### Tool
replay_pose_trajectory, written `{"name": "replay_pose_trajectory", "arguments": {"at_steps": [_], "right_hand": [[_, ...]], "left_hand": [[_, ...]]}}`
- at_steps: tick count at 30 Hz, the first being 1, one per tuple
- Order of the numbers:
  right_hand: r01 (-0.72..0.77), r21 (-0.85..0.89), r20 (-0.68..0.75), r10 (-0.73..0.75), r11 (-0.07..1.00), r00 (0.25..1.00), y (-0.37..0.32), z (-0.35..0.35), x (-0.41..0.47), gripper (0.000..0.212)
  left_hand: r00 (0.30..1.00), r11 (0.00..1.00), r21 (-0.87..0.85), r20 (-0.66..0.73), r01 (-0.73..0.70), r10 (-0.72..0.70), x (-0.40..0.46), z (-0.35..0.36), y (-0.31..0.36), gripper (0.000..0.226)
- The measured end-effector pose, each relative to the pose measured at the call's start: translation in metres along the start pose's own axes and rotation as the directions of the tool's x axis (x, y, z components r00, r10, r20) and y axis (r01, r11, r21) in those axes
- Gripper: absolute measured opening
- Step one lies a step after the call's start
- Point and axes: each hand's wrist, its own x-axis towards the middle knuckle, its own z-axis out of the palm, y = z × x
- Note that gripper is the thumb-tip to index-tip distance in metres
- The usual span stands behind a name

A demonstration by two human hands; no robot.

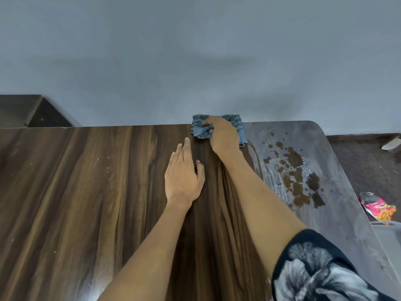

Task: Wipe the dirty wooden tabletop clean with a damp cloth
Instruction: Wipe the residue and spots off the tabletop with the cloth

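The cloth (198,129), a blue-grey checked fabric bunched into soft folds, is lying at the far edge of the tabletop (86,181), against the grey wall (195,51). The right hand (221,134) is gripping it, fingers curled over the crumpled top. The left hand (184,175) is resting flat on the wood just beside it, fingers straight and relaxed, holding nothing. The tabletop is showing dark, streaky wood grain with small pale specks; its right portion, ending in a rounded corner, is carrying a whitish smeared film (338,213) and a cluster of irregular brown blotches (297,179). A black sleeve (314,270) with a pale floral print is covering the right upper arm. A crumpled pink wrapper (378,208) is lying beyond the table's right edge. A dark cabinet (28,111) is standing at the far left.
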Motion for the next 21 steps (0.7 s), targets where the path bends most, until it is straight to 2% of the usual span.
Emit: {"name": "replay_pose_trajectory", "arguments": {"at_steps": [4,8,10,13,16,18,21], "right_hand": [[0.164,-0.054,0.106,-0.157,0.985,0.982,-0.001,0.009,-0.007,0.042],[0.281,-0.056,0.154,-0.269,0.958,0.951,0.019,-0.003,-0.043,0.047],[0.261,-0.096,0.147,-0.245,0.961,0.958,0.033,-0.015,-0.058,0.053],[0.119,-0.129,0.087,-0.109,0.984,0.99,0.042,-0.025,-0.047,0.051],[-0.005,-0.221,0.094,0.026,0.975,0.995,0.021,-0.018,-0.017,0.054],[0.026,-0.247,0.113,0.002,0.969,0.994,0.002,-0.007,-0.009,0.058],[0.201,-0.188,0.226,-0.157,0.961,0.961,-0.012,0.004,-0.025,0.06]], "left_hand": [[0.998,0.994,-0.097,-0.031,0.044,-0.048,-0.002,-0.007,0.005,0.065],[0.996,0.991,-0.108,-0.041,0.074,-0.079,-0.003,-0.01,0.004,0.064],[0.996,0.992,-0.097,-0.042,0.077,-0.081,-0.005,-0.011,0.004,0.063],[0.997,0.995,-0.08,-0.038,0.065,-0.068,-0.005,-0.011,0.004,0.061],[0.997,0.996,-0.057,-0.017,0.075,-0.076,-0.005,-0.009,0.004,0.062],[0.996,0.993,-0.082,-0.017,0.09,-0.092,-0.004,-0.01,0.005,0.061],[0.993,0.982,-0.167,-0.058,0.094,-0.105,-0.006,-0.013,0.008,0.058]]}}
